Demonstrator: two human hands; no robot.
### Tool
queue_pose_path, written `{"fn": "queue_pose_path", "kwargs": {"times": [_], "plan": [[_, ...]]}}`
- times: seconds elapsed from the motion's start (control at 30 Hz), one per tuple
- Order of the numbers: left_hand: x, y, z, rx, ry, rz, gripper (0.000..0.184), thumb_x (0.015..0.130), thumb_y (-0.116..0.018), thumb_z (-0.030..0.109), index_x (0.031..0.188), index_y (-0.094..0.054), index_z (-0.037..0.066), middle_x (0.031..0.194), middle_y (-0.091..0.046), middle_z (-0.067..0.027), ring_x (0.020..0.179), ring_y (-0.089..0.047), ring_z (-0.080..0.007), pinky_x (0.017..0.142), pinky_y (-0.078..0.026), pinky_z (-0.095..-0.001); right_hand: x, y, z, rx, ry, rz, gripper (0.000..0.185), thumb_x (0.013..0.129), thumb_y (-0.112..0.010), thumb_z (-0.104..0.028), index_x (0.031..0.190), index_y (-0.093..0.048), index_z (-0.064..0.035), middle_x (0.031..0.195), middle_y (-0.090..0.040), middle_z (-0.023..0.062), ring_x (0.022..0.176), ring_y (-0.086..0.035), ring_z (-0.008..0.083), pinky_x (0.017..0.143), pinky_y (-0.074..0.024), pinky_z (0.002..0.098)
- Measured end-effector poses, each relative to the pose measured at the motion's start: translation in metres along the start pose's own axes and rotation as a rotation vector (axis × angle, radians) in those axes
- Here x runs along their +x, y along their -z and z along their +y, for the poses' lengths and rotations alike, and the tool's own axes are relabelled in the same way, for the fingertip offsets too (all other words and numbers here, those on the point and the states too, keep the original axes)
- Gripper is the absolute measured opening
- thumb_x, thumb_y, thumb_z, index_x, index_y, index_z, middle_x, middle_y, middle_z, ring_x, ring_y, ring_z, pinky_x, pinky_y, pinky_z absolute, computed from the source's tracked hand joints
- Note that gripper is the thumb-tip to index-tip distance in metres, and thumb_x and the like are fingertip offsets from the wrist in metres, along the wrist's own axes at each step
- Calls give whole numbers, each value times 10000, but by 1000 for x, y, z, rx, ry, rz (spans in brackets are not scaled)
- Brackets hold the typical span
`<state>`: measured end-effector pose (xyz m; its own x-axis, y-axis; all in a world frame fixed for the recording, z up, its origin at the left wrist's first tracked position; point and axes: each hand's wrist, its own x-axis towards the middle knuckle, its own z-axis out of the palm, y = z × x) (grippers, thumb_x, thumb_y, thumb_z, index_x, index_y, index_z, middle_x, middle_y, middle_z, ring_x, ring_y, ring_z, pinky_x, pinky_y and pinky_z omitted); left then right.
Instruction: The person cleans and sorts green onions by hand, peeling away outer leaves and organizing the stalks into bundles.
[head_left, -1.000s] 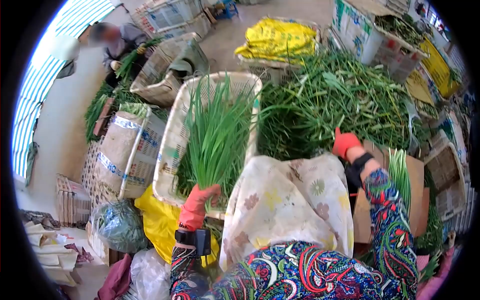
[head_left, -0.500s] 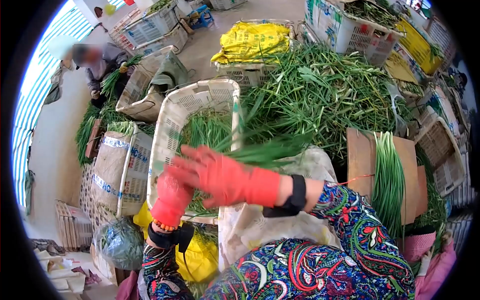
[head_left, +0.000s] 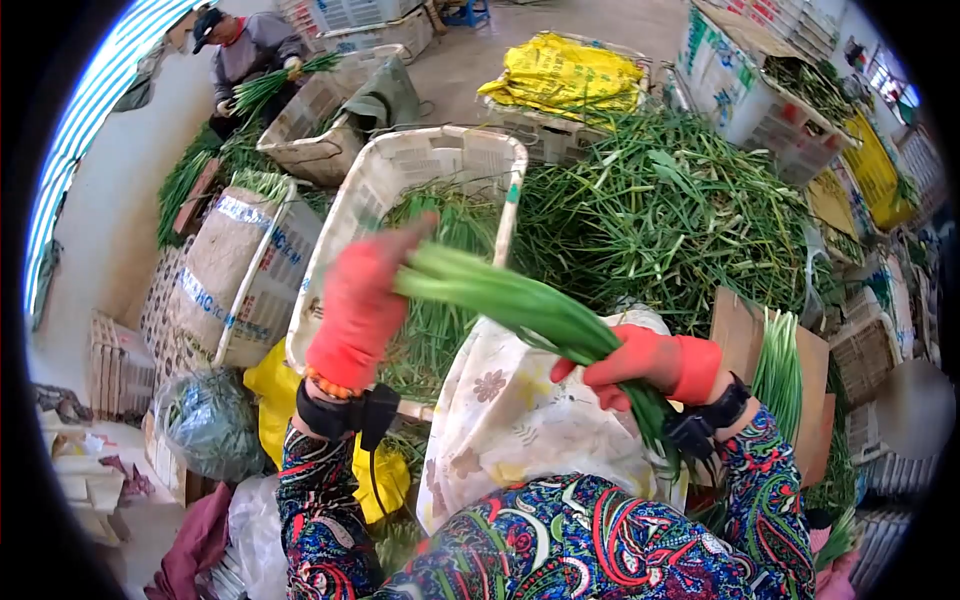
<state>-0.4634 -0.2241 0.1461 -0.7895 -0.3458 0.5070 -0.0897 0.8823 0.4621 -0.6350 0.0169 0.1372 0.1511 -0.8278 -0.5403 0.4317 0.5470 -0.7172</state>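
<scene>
A bunch of chives [head_left: 525, 297] stretches between my gloved hands, pale stem ends to the left and dark leaves hanging down at the right. My left hand [head_left: 357, 305], in a red rubber glove, is closed at the pale end; motion smears its fingers. Further along the leaves, my right hand [head_left: 640, 367] wraps round the bunch, also in a red glove. Below the bunch, a pale patterned cloth [head_left: 510, 420] covers my lap. Under and behind my left hand stands a white plastic crate [head_left: 338, 215] with loose green leaves inside.
A large heap of loose greens [head_left: 670, 210] lies beyond the crate. At right, more chives [head_left: 776, 370] rest on a brown board [head_left: 735, 325]. A yellow sack [head_left: 565, 75] tops a crate at the back. Another person [head_left: 255, 60] holds greens at upper left.
My hands have moved apart, the right one going rightward along the bunch. The bunch now lies stretched out between them. My view has shifted slightly.
</scene>
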Motion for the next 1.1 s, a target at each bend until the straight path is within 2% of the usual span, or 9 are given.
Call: {"fn": "queue_pose_path", "kwargs": {"times": [0.03,0.1,0.17,0.37,0.43,0.57,0.73,1.0,1.1], "plan": [[5,-1,-13,85,-68,209,392,775,-543,-56,1144,-562,75,843,-613,-28,731,-551,-97,671,-443,-219,-13,6,-2,97,-118,-50,407,725,-568,-141,1080,-512,50,584,-500,33,438,-462,96,520,-454,256],[8,1,-31,-512,278,248,313,838,-519,-10,1147,-547,33,802,-588,-4,698,-524,-61,661,-432,-190,-31,22,18,168,15,-76,437,777,-534,-203,1108,-485,77,557,-449,-5,430,-434,83,504,-435,244],[9,-13,-30,-619,314,183,290,854,-521,22,1143,-542,11,765,-574,6,676,-518,-48,647,-425,-176,-45,28,37,272,90,-39,479,769,-524,-260,1088,-493,95,558,-433,-21,396,-412,80,509,-447,259],[21,-89,48,-684,377,-473,361,817,-608,143,1135,-531,-9,761,-582,-15,662,-532,-71,624,-432,-196,-73,25,77,443,220,123,528,756,-529,-359,1046,-521,82,561,-434,-43,368,-393,75,497,-434,263],[18,-125,66,-1005,434,-633,405,803,-628,208,1104,-524,-42,777,-588,-43,678,-553,-88,613,-448,-208,-78,22,87,433,250,153,536,753,-533,-378,1035,-528,78,558,-440,-33,379,-403,82,501,-431,266],[27,-153,99,-1167,563,-852,279,830,-589,258,886,-564,-15,753,-610,-74,613,-589,-124,566,-465,-221,-91,8,98,460,271,287,538,751,-531,-392,1020,-540,73,560,-470,-4,412,-435,97,522,-432,267],[30,-171,106,-1125,606,-898,199,857,-546,207,857,-586,11,667,-611,-55,509,-564,-107,460,-444,-205,-96,17,124,688,307,136,532,801,-504,-310,1122,-467,113,679,-598,54,543,-535,143,659,-445,295],[43,-176,97,-1133,615,-485,186,878,-518,213,875,-624,61,592,-538,24,463,-485,-50,433,-378,-174,-107,18,127,639,300,233,479,801,-497,-313,1067,-505,86,551,-468,-15,466,-481,95,564,-440,253],[66,-187,81,-1081,616,-291,189,890,-485,197,899,-604,51,624,-534,-18,484,-475,-76,461,-406,-199,-128,15,135,584,303,320,451,801,-490,-310,1022,-528,82,546,-456,-13,448,-441,86,549,-432,250]]}}
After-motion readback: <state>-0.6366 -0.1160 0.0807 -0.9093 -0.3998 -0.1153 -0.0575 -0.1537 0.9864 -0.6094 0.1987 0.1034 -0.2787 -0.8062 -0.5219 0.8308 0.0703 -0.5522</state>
